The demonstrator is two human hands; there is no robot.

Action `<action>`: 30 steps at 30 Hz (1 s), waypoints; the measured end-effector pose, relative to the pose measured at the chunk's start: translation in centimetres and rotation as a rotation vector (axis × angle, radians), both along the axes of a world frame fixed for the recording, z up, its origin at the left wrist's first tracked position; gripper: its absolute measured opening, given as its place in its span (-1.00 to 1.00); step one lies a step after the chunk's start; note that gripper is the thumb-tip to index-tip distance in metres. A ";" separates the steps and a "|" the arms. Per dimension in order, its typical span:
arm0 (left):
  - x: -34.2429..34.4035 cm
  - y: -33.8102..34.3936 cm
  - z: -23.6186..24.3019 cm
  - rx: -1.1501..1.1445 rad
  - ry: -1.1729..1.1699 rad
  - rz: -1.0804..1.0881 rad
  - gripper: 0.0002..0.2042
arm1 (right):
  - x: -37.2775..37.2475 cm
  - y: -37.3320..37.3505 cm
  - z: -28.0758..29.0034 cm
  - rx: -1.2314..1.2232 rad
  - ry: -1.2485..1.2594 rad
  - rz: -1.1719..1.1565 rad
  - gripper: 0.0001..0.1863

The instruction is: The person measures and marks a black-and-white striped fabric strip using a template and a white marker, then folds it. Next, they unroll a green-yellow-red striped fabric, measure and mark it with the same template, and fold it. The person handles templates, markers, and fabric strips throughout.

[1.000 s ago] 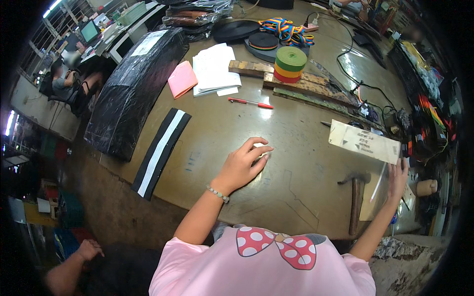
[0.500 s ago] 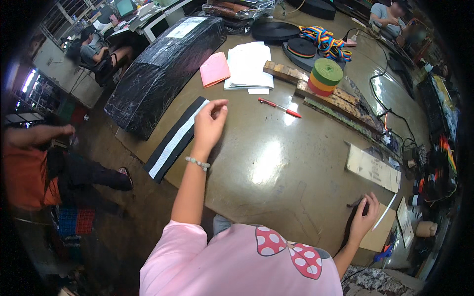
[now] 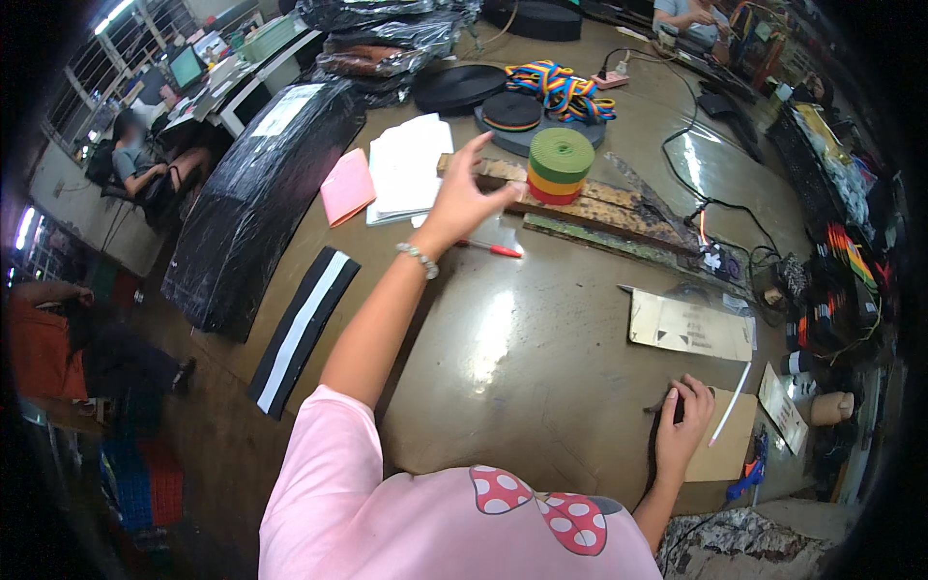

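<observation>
My left hand [image 3: 466, 200] is stretched across the table with its fingers spread and nothing between them. Just right of its thumb stands a roll of green, yellow and red webbing [image 3: 561, 166] on a worn wooden bar [image 3: 623, 210]. Below the wrist lies a red-and-white pen [image 3: 493, 248], partly covered by the hand. At the table's left edge a black strip with a white band [image 3: 304, 329] lies flat. My right hand [image 3: 682, 421] rests on the table at the left side of a brown cardboard piece [image 3: 723, 435], fingers loosely bent and apart; it appears to hold nothing.
A black plastic-wrapped bundle [image 3: 261, 193], a pink paper [image 3: 348, 188] and white papers [image 3: 411, 164] lie at the left. Black webbing rolls [image 3: 459, 89] and a rainbow strap [image 3: 565, 90] sit farther back. A lettered card [image 3: 689, 325], blue-handled scissors [image 3: 749, 471] and cables are at right.
My left hand has moved away from the black strip, forward and right to beside the webbing roll, and its fingers have spread. My right hand has stayed by the cardboard. The view has shifted.
</observation>
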State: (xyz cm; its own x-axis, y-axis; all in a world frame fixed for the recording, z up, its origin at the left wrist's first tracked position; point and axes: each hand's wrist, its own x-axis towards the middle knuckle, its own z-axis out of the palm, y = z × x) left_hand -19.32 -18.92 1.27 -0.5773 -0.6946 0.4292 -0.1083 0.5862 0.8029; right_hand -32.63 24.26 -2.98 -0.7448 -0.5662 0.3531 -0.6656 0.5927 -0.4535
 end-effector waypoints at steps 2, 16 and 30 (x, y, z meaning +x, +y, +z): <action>-3.8 0.6 0.0 -0.369 -0.036 -0.043 0.15 | 0.0 0.0 0.0 -0.016 0.003 0.006 -0.81; 3.8 14.3 2.0 0.623 0.341 -0.414 -0.32 | 7.7 -4.5 7.9 -0.485 -0.088 0.349 -0.79; 10.2 24.9 -1.1 0.583 0.171 0.027 -0.39 | 12.1 -7.1 6.6 -0.433 -0.410 0.481 -0.81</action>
